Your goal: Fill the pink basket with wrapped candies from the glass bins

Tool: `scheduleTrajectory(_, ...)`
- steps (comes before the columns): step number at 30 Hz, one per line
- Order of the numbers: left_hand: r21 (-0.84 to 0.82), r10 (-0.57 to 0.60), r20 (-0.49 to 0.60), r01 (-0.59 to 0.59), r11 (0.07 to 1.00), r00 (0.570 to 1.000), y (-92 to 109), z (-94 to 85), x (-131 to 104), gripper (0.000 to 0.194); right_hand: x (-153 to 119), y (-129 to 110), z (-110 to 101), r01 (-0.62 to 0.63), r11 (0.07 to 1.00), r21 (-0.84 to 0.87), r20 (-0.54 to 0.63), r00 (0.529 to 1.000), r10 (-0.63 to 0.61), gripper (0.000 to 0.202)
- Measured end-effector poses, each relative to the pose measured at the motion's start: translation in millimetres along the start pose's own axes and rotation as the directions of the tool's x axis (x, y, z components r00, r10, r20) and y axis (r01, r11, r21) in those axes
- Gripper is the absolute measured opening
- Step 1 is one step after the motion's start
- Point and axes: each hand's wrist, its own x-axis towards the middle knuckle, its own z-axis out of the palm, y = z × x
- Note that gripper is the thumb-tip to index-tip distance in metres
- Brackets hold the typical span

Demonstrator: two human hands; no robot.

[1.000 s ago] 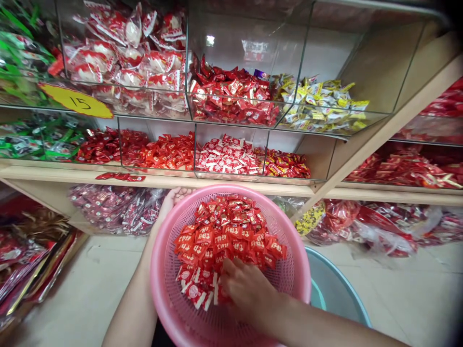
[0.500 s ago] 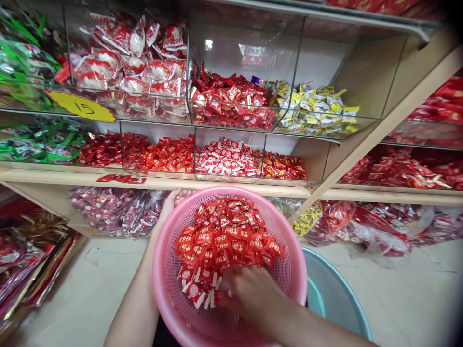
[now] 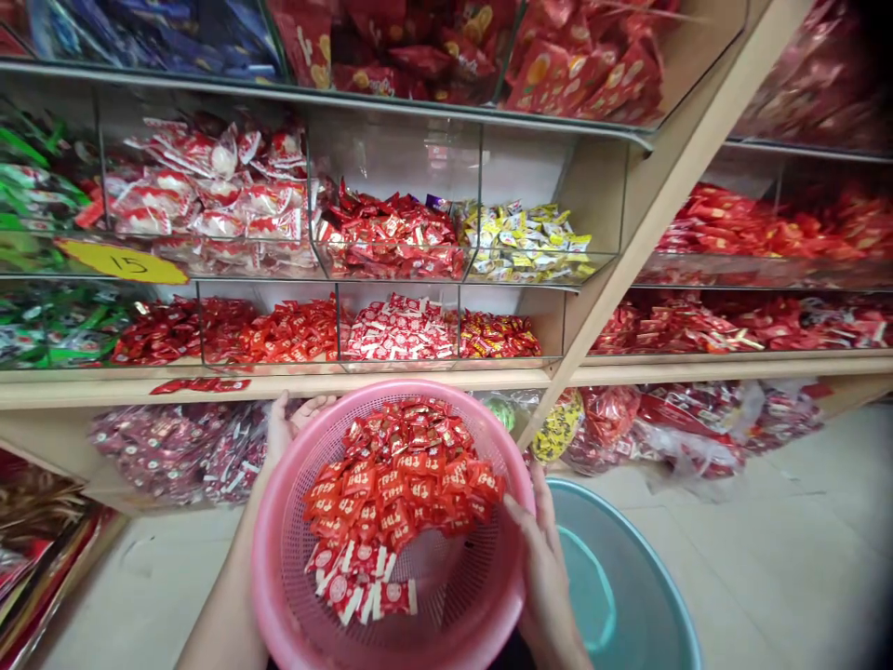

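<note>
Squarely between hands (image 3: 283, 430) (image 3: 548, 563), pink basket (image 3: 270, 549)

Basket (image 3: 273, 540) is pink mesh, candies (image 3: 397, 493) red w/ gold/wht print, tub (image 3: 652, 577) lt blue.

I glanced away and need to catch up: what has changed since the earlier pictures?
The right hand has left the candies, moved right and taken hold of the right rim of the pink basket. Bare basket floor shows where it was. More of the upper shelf is in view. The left hand stays at the basket's far left edge.
</note>
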Motion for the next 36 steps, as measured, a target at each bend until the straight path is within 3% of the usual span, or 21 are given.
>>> scheduleTrajectory(3, 0.026, 0.008, 0.015, -0.009, 1.000, 1.000, 3, -1.1, -12, 0.043, -9, -11, -1, -0.096, 0.991, 0.089, 0.003, 0.995, 0.096, 0.070)
scheduleTrajectory(6, 0.044, 0.005, 0.014, -0.005, 0.999, 1.000, 5, -7.2, -26, 0.045, -17, -8, -6, -0.095, 0.990, 0.109, 0.028, 0.995, 0.093, 0.076)
scheduleTrajectory(14, 0.085, -0.020, -0.034, 0.023, 0.996, 0.999, 4, -33.1, -57, 0.041, -34, 37, -19, -0.046, 0.992, 0.119, 0.025, 0.999, 0.044, 0.076)
scheduleTrajectory(19, 0.104, -0.069, -0.044, 0.074, 0.992, 0.997, -8, -49.1, -62, 0.035, -40, 72, -31, 0.021, 1.000, -0.020, -0.001, 1.000, -0.021, 0.070)
scheduleTrajectory(25, 0.149, -0.061, 0.050, 0.053, 0.987, 0.997, -16, -65.2, -46, 0.035, -37, 88, -27, 0.010, 0.999, -0.039, -0.027, 1.000, -0.011, 0.067)
scheduleTrajectory(36, 0.142, -0.079, 0.101, 0.064, 0.988, 0.992, -4, -61.3, 15, 0.032, -3, 77, 1, -0.103, 0.993, -0.063, -0.037, 0.994, 0.101, 0.063)
